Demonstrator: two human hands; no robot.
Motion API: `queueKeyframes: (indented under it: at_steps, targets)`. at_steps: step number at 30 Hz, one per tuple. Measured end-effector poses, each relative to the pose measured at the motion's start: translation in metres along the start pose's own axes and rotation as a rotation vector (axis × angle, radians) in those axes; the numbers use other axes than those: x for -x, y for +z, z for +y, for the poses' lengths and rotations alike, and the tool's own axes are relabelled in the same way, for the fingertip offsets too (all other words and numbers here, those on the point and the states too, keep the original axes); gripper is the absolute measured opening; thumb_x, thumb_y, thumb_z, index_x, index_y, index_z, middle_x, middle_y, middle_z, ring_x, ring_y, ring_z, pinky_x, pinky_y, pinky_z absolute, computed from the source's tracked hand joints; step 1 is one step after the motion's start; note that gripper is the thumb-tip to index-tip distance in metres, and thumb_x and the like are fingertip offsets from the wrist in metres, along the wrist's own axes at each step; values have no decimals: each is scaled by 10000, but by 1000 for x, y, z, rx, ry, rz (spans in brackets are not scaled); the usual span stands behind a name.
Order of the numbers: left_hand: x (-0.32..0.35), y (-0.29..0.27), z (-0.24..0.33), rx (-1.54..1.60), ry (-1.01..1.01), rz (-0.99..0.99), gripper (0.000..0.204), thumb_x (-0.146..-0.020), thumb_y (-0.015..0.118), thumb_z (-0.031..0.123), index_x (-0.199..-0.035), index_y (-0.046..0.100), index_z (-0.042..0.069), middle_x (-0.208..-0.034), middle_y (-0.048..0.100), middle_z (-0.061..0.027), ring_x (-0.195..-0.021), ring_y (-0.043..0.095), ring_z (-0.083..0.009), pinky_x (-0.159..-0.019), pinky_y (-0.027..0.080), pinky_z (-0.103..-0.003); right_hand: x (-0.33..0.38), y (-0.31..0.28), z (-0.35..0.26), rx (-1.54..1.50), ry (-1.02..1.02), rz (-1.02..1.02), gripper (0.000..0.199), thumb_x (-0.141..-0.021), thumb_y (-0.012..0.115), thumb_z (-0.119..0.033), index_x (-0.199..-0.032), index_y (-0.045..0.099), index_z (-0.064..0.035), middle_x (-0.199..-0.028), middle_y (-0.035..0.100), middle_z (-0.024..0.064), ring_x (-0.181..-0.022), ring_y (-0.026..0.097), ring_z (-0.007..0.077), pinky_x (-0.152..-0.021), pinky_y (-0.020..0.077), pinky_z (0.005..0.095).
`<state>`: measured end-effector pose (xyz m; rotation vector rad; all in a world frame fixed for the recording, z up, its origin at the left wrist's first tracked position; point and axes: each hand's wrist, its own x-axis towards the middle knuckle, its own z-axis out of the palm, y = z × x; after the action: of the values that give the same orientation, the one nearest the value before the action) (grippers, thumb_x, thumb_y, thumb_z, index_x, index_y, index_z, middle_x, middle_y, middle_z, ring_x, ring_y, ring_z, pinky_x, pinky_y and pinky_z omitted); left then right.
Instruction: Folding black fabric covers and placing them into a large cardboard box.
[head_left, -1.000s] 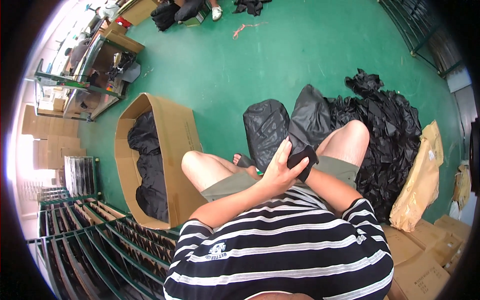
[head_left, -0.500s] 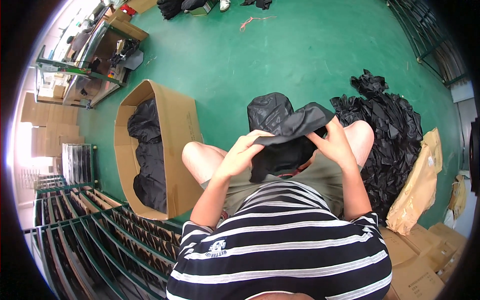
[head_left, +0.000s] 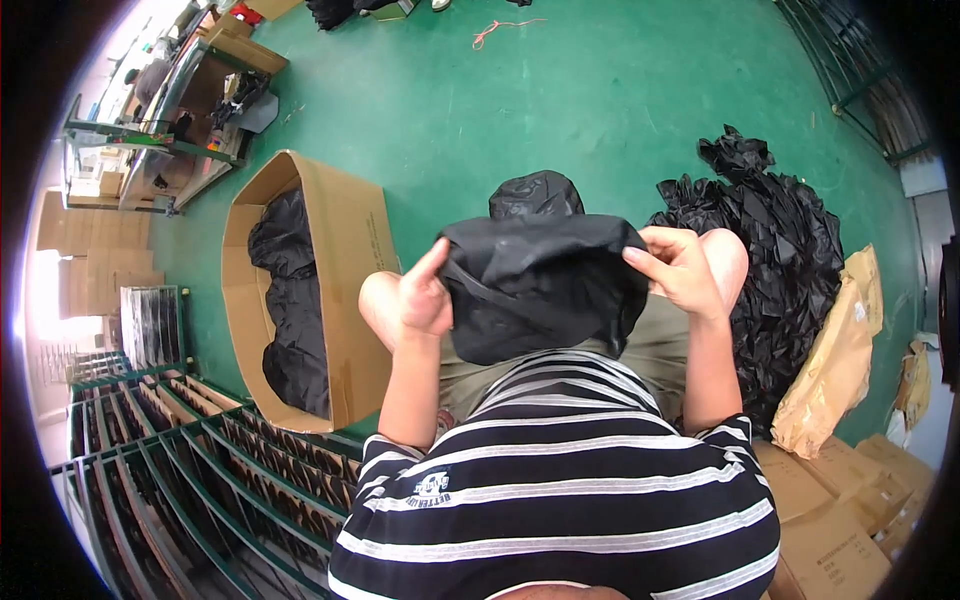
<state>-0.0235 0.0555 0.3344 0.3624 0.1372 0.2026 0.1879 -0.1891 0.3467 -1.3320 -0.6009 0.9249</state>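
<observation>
A limp piece of black fabric [head_left: 545,285], gathered into folds, is stretched between my hands above my lap. My left hand [head_left: 427,298] is closed on its upper left edge, the fingers partly behind the cloth. At the upper right edge my right hand [head_left: 684,268] pinches the fabric between thumb and fingers. Just beyond it, a rounded black fabric bundle [head_left: 536,193] shows above the held piece; its lower part is hidden.
To my left stands an open cardboard box [head_left: 355,290] with black bundles [head_left: 295,300] inside. A heap of crumpled black material [head_left: 780,260] lies to my right, beside tan wrapping [head_left: 830,355] and cartons [head_left: 830,540]. Green racks [head_left: 215,480] stand at the lower left.
Both hands have moved apart, drawing the black fabric wider and flatter. My left hand has shifted left, and my right hand has moved slightly up and right.
</observation>
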Motion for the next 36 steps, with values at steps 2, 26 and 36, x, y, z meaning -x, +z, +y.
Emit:
queueKeyframes:
  at_steps: [2,26,36]
  targets:
    - [3,8,13,-35,26,-77,460,-999,320,252,-1192,540,-103,-1220,582,-219,-1134,568,-325,-1014,418,-438,2,-22,7,65,-113,-166,160,-914,602,-133,-886,646,18,-854,577,-3,-694,496,18,-543,361,173]
    - [29,-20,-16,-447,-429,-128,397,-934,543,162,-1233,514,-98,-1163,614,-115,-1069,570,-174,-892,446,-275,-24,-5,25,-162,227,-565,284,-762,730,-119,-956,630,63,-861,664,33,-739,587,82,-683,467,231]
    - [15,-38,-45,-84,-590,-320,517,-949,419,127,-1376,284,-131,-1440,341,-202,-1309,368,-273,-1044,318,-350,-33,1,24,-113,357,-537,234,-893,626,-204,-903,641,29,-832,658,12,-732,581,67,-661,461,217]
